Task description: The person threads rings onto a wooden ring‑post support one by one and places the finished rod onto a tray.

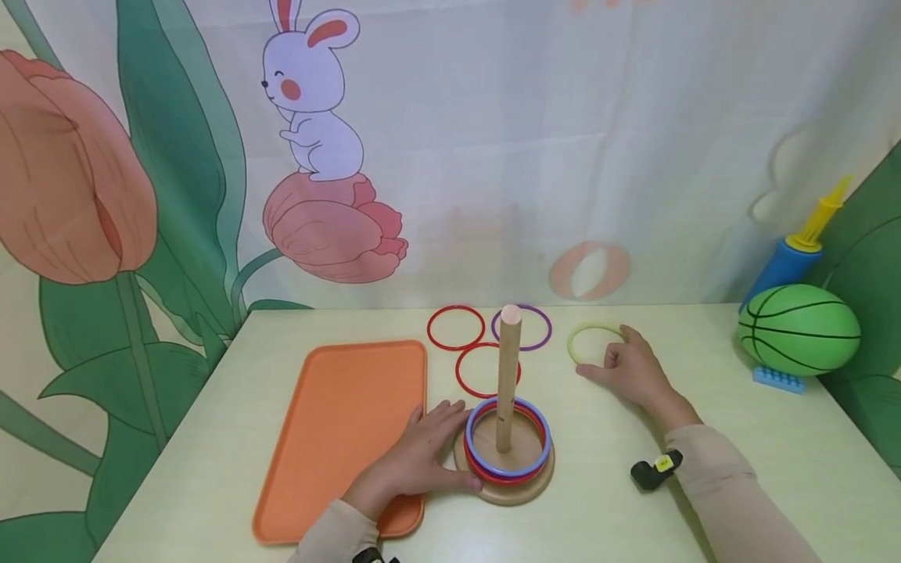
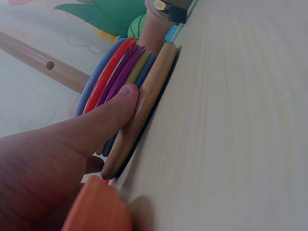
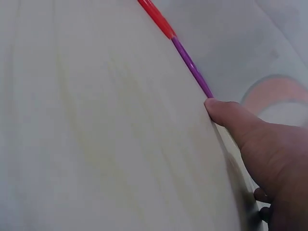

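Observation:
A wooden peg stand (image 1: 508,367) stands upright, with several rings stacked on its round base (image 1: 508,495). A blue ring (image 1: 549,438) tops the stack; red, purple, yellow and dark blue rings show below it in the left wrist view. My left hand (image 1: 418,456) holds the stand's left side, its thumb (image 2: 126,98) against the rings and base. To the right and farther back, my right hand (image 1: 636,374) grips a pale yellow ring (image 1: 595,324), thumb at its near edge and index finger at its far right. That ring is mostly hidden in the right wrist view.
Two red rings (image 1: 428,328) and a purple ring (image 1: 551,328) lie behind the stand. An orange tray (image 1: 352,422) lies at the left, partly under my left hand. At the far right are a green ball (image 1: 798,330), a blue block (image 1: 777,380) and a blue-and-yellow pump (image 1: 784,262).

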Demonstrator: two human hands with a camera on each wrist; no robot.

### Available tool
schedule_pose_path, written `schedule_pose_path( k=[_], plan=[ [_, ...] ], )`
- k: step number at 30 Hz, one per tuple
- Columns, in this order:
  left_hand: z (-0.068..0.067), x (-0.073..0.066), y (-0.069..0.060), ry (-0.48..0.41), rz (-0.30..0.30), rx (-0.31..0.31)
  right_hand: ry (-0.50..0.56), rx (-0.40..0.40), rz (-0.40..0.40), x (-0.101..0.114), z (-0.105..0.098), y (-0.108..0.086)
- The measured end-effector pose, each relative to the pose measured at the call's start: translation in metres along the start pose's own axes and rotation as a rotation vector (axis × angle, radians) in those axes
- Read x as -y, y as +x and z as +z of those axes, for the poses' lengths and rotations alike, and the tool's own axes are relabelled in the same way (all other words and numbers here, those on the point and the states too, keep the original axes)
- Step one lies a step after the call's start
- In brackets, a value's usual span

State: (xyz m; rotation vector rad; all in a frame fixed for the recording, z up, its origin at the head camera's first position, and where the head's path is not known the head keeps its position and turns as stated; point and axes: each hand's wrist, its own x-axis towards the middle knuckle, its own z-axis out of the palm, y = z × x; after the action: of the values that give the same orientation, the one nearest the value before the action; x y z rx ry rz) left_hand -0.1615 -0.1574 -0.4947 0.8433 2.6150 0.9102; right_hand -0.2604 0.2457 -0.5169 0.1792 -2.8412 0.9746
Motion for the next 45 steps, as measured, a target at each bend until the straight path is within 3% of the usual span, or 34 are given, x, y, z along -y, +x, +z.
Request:
schedule_pose_path(
  k=[9, 15, 26, 37, 45],
  plan=[
    [0.001, 0.001, 0.000, 0.007, 0.007, -0.005, 0.000, -0.072, -0.063, -0.002, 0.006, -0.007],
    [0.003, 0.001, 0.000, 0.009, 0.005, -0.002, -0.015, -0.074, -0.055, -0.002, 0.004, -0.012],
    [0.004, -0.001, 0.001, 0.012, 0.017, -0.008, 0.047, -0.053, -0.004, -0.004, -0.006, -0.017],
    [0.002, 0.000, -0.001, 0.012, 0.019, -0.012, 0.083, -0.090, -0.058, 0.008, -0.018, -0.013],
    [0.001, 0.002, 0.001, 0.022, 0.019, -0.012, 0.186, -0.026, -0.005, 0.028, -0.031, -0.014]
  ],
)
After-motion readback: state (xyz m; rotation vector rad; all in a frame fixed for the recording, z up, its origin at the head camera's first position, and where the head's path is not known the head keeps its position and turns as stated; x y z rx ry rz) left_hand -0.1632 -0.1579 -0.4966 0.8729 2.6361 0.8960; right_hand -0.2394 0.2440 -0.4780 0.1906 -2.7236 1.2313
